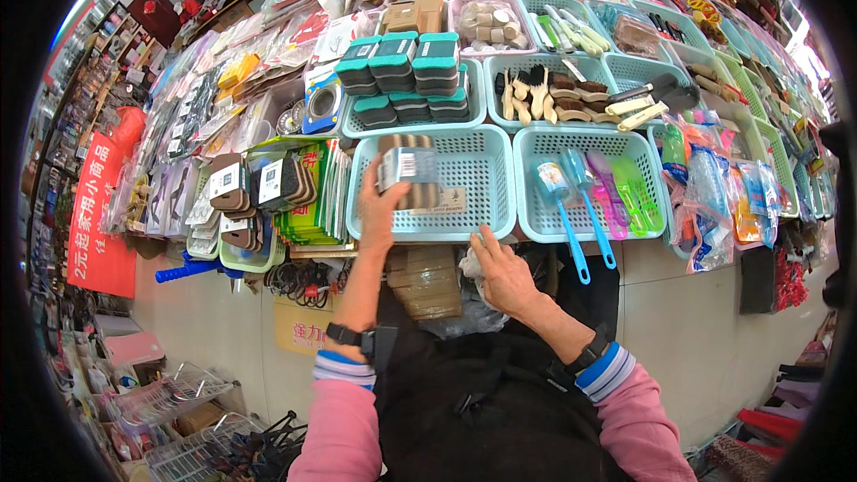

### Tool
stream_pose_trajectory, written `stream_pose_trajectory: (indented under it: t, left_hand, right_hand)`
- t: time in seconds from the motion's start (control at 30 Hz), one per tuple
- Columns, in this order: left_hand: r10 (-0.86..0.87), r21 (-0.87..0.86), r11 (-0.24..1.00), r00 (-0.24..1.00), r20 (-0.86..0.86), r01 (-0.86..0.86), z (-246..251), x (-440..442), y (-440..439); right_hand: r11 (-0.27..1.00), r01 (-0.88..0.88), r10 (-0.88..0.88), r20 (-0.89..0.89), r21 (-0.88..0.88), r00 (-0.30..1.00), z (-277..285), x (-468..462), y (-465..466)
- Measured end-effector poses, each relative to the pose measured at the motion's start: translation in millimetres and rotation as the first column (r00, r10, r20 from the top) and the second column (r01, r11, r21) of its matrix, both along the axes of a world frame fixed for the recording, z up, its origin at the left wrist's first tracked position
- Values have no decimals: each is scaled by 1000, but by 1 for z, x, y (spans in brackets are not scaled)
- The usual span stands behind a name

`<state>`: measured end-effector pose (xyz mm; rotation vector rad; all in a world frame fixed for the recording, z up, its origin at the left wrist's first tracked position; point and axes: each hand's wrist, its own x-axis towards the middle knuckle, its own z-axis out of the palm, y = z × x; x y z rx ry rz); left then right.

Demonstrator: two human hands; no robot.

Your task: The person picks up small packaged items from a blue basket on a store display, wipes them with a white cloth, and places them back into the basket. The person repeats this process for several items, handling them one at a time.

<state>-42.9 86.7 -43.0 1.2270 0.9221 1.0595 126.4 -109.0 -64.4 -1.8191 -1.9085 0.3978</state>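
My left hand [380,204] grips a labelled stack of brown-and-cream striped sponges [420,195], blurred by motion. The stack is over the left part of a light blue perforated plastic basket [479,164], where a small printed card [450,201] lies on the bottom. My right hand [505,274] is just in front of this basket, with its fingertips by the front rim. Crumpled whitish plastic [471,264] shows beside its fingers; whether the hand holds it cannot be told. Behind the basket stand stacks of grey sponges with teal tops [392,63].
A neighbouring blue basket [525,224] holds blue-handled brushes [572,241], which stick out over the front, and pink and green brushes [626,191]. Brown sponge packs [231,184] and green packets [315,214] are at the left. A taped carton [425,281] sits below the table edge.
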Motion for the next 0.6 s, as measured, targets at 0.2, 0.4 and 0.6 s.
stream_pose_trajectory:
  t: [0.2,0.4,0.6]
  left_hand:
    - [-219,-89,969,969,114,230,27,-103,-42]
    - [-547,-101,826,747,-377,554,27,-147,-72]
    - [-480,-87,701,377,-792,708,22,-124,-65]
  right_hand:
    - [995,-86,79,-142,-46,987,44,15,-6]
    - [963,145,-97,-209,229,973,109,55,24]
    - [978,-10,8,10,210,1000,83,44,118]
